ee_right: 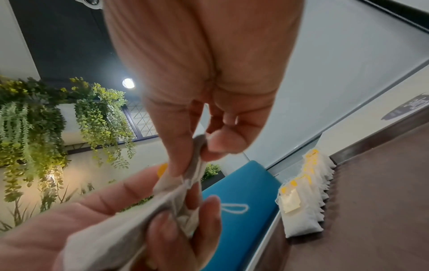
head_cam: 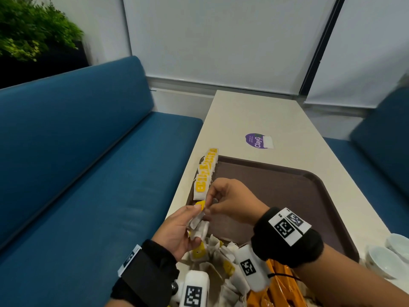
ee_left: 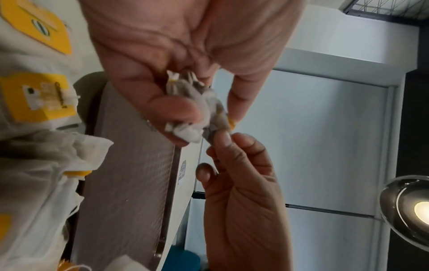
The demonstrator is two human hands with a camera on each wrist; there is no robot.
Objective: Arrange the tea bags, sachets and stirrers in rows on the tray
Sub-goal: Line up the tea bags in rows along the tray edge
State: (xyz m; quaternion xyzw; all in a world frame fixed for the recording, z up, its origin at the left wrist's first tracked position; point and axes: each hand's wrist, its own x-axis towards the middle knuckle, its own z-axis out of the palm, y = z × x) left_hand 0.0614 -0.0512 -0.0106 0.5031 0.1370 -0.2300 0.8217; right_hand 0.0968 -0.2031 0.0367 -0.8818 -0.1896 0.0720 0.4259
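Observation:
A row of white tea bags with yellow tags [head_cam: 204, 173] [ee_right: 306, 192] lies along the left edge of the brown tray [head_cam: 276, 185] [ee_right: 371, 201]. Above the tray's near left corner my left hand [head_cam: 194, 211] [ee_left: 204, 113] grips a small bunch of tea bags [head_cam: 198, 227] [ee_left: 185, 130]. My right hand [head_cam: 210, 206] [ee_right: 197, 152] pinches the top of one bag of that bunch [ee_right: 181, 185], beside its yellow tag [head_cam: 200, 204]. A loose pile of tea bags [head_cam: 219, 251] lies below my hands. Orange sachets or stirrers [head_cam: 278, 282] lie under my right wrist.
The tray sits on a beige table [head_cam: 254, 111] with a purple sticker [head_cam: 257, 140] beyond it. Blue benches [head_cam: 88, 162] run along both sides. Small white bowls [head_cam: 385, 260] stand at the table's near right. Most of the tray's floor is bare.

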